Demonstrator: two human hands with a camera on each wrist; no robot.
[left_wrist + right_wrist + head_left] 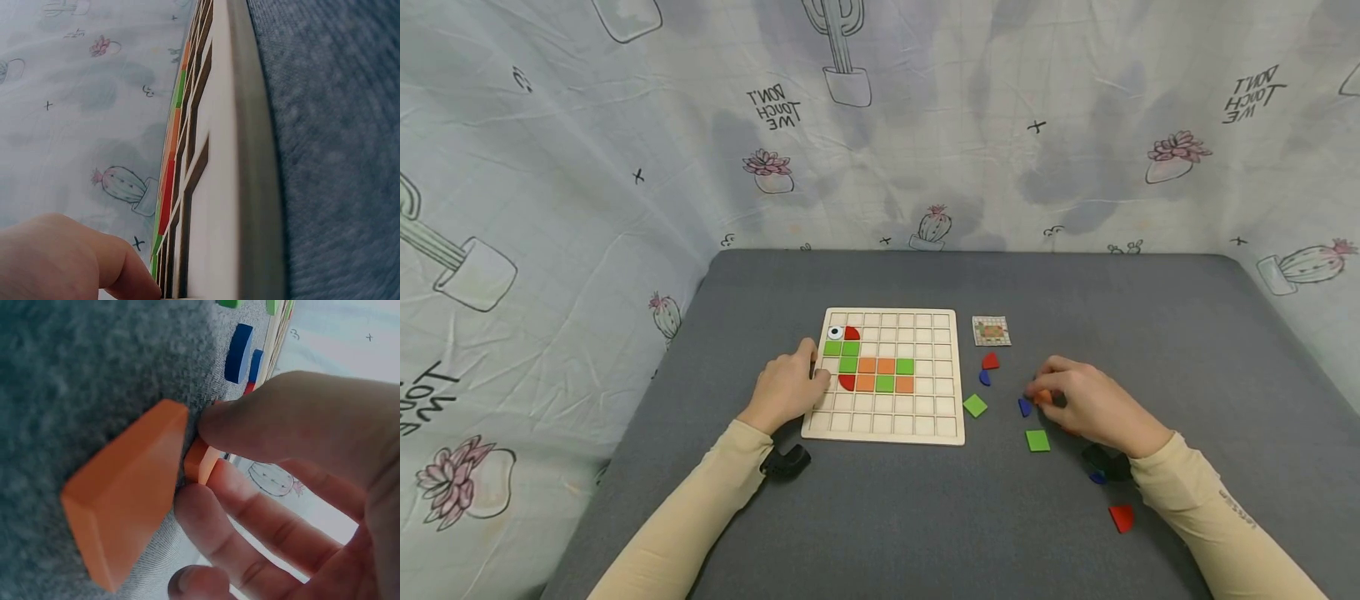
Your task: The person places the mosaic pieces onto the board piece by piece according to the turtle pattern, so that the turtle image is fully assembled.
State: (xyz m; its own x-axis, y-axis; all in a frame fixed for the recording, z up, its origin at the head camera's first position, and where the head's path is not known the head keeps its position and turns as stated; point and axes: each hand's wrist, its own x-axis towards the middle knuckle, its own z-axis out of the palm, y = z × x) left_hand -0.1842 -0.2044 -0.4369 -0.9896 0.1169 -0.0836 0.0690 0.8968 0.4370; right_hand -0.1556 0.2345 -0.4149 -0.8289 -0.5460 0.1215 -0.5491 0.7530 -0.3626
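Observation:
The wooden grid board (925, 427) holds an eye piece (835, 332) and several green, orange and red pieces in its cells. At its left edge rests my left hand (786, 387), thumb and fingers on the rim. To the right of the board, my right hand (1090, 404) pinches a small orange piece (199, 461) between thumb and fingers, low over the cloth. A larger orange piece (128, 494) lies beside those fingers in the right wrist view. Near the hand in the head view are a blue piece (1025, 407) and a green square (1037, 441).
A small picture card (992, 331) lies right of the board. Below it are a red piece (991, 361), a blue piece (985, 378) and a tilted green square (975, 406). Another red piece (1122, 518) and a partly hidden blue one (1097, 477) lie near my right wrist.

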